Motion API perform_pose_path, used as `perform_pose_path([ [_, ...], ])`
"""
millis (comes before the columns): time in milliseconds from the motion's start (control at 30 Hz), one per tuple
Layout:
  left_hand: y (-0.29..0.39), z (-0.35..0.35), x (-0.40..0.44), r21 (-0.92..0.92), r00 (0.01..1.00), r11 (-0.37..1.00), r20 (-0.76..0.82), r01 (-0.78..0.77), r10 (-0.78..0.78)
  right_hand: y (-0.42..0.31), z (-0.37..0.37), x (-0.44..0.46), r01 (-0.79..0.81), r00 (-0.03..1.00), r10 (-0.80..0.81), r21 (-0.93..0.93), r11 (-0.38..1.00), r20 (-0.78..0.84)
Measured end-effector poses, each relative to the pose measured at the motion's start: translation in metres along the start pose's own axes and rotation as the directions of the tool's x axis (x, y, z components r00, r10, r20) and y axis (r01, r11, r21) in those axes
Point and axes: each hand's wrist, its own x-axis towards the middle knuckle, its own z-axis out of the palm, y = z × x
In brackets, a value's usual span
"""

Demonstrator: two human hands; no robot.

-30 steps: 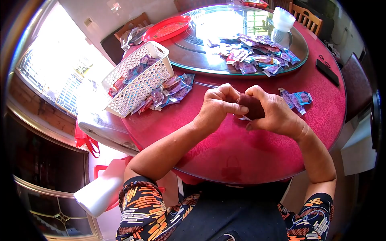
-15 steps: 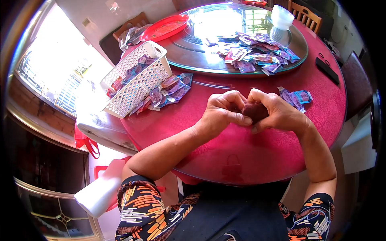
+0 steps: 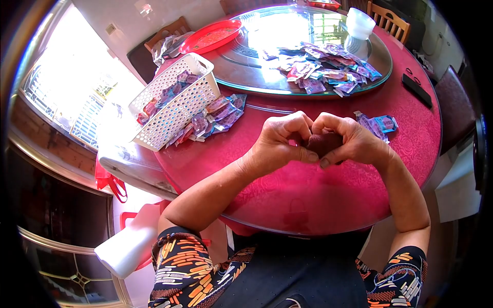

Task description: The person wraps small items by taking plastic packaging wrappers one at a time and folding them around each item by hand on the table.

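Over the near part of the red table, my left hand and my right hand meet at a small dark reddish-brown thing. It looks soft, like a little pouch, but its kind does not show clearly. Both hands pinch it between thumb and curled fingers, which cover much of its edges. Just beyond my right hand lie a few small purple and blue packets. Left of my hands, more packets lie against a white perforated basket, which tilts and has packets inside.
A glass turntable carries a large heap of packets, a red tray and white stacked bowls. At the right edge lies a black phone. A white roll rests on a red stool at lower left.
My fingers have shifted slightly on the reddish-brown thing, and my thumb tips sit a little differently. Everything else stays in place.
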Motion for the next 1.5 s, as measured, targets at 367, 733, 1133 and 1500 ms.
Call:
perform_pose_path([
  [367, 0.0, -0.006, 0.001, 0.078, 0.999, 0.997, 0.012, 0.029, -0.03, 0.004, 0.003, 0.002, 0.061, 0.995, -0.064, -0.043, 0.997, -0.08],
  [733, -0.03, -0.014, 0.0, 0.617, 0.993, 0.78, -0.023, 0.105, -0.115, 0.02, -0.003, 0.005, 0.096, 0.944, -0.272, -0.635, 0.766, -0.186],
  [1133, -0.036, -0.007, -0.004, 0.675, 0.998, 0.735, -0.006, 0.055, -0.07, 0.03, -0.002, 0.006, 0.09, 0.968, -0.231, -0.721, 0.687, -0.099],
  [1500, -0.031, -0.005, -0.003, 0.709, 0.994, 0.699, -0.028, 0.094, -0.105, 0.023, -0.007, 0.004, 0.038, 0.98, -0.157, -0.668, 0.743, -0.118],
])
